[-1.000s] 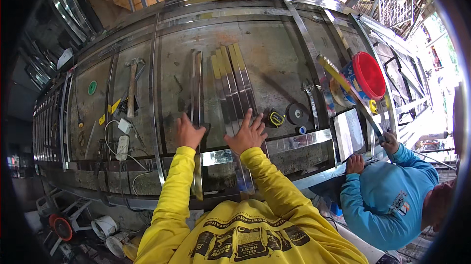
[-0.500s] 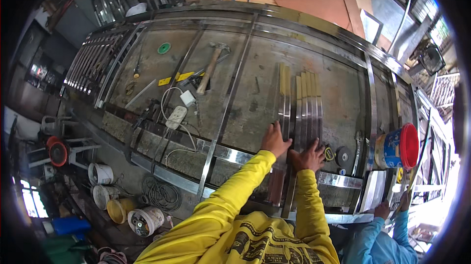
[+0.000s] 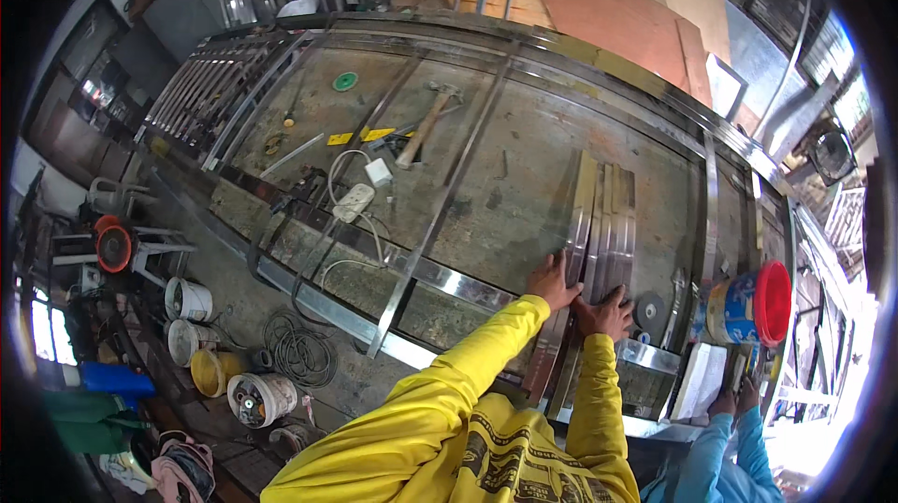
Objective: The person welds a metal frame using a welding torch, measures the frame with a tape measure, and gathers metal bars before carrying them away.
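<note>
Several long metal bars (image 3: 613, 222) with dull yellow far ends lie side by side, standing slightly fanned, on the worn tabletop. My left hand (image 3: 558, 282) grips the left bars, fingers along their left side and thumb across toward the right. Close beside it, my right hand (image 3: 603, 314) spans the right bars, its fingers on their right side. The near ends run back beneath my hands toward my body. A dark grinding disc (image 3: 649, 309) lies just right of my right hand.
A metal frame (image 3: 463, 152) spans the table. A hammer (image 3: 427, 134), a white power strip (image 3: 354, 203) and a green disc (image 3: 345, 81) lie left. A blue-and-red bucket (image 3: 746, 303) stands right, near a co-worker's blue sleeves (image 3: 716, 447). Buckets (image 3: 262, 400) stand on the floor at lower left.
The left bars have come up against the right ones, closing the gap between them. My hands are nearer each other. The tape measure beside my right hand no longer shows.
</note>
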